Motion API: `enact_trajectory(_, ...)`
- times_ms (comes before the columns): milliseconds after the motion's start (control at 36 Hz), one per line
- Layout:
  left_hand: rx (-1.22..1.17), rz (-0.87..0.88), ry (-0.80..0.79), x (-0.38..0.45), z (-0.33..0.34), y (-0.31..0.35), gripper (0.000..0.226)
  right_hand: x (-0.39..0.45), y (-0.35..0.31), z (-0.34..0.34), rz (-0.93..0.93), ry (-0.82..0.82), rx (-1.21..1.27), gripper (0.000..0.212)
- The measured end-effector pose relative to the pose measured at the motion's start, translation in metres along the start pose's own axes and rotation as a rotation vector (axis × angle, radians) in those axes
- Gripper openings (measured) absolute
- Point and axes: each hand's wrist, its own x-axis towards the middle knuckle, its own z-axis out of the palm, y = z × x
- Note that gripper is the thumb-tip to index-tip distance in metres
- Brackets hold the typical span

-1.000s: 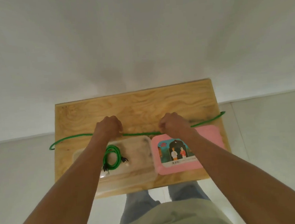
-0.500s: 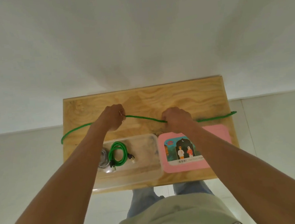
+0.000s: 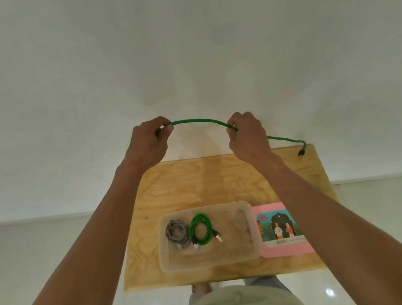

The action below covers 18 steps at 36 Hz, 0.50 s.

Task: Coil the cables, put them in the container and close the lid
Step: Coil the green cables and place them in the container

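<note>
Green cable (image 3: 198,121) arched between both hands above the bench (image 3: 197,184), the left hand (image 3: 150,142) and right hand (image 3: 248,136) each pinching it. Its dark plug end dangled right, while the clear container (image 3: 209,260) held two coiled cables beside the pink lid (image 3: 287,250).

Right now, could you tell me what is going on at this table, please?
A person is holding a loose green cable up above the wooden table, the left hand pinching one part and the right hand gripping another, with its black plug end dangling to the right. The clear container already holds a coiled grey cable and a coiled green cable. The pink lid lies beside it, so the container is not yet closed.
</note>
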Motion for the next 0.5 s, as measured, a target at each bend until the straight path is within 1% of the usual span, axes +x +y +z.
enact_trajectory(83,-0.03,0.077,0.118,-0.001,-0.023,0.011,0.021,0.0,-0.026,-0.01,-0.005,0.107,0.077,0.012)
enact_trajectory(167,-0.116,0.124,0.192,-0.002,-0.043,0.03,0.02,-0.004,-0.041,-0.014,0.018,0.155,0.143,0.017)
enact_trajectory(194,-0.152,0.127,0.197,-0.002,-0.048,0.036,0.02,-0.008,-0.046,-0.014,0.03,0.165,0.175,0.024)
enact_trajectory(250,-0.256,0.097,0.195,0.001,-0.053,0.049,0.019,-0.016,-0.055,-0.015,0.042,0.208,0.22,0.043)
enact_trajectory(306,-0.41,0.052,0.195,0.0,-0.058,0.06,0.019,-0.03,-0.067,-0.014,0.064,0.253,0.26,0.053)
enact_trajectory(333,-0.493,0.041,0.19,-0.002,-0.06,0.066,0.019,-0.039,-0.074,-0.014,0.075,0.252,0.288,0.054)
enact_trajectory(389,-0.629,-0.005,0.162,0.0,-0.061,0.079,0.02,-0.053,-0.081,-0.011,0.085,0.183,0.353,0.06)
enact_trajectory(500,-0.947,-0.115,0.088,-0.003,-0.068,0.102,0.022,-0.074,-0.09,-0.006,0.074,-0.019,0.401,0.099)
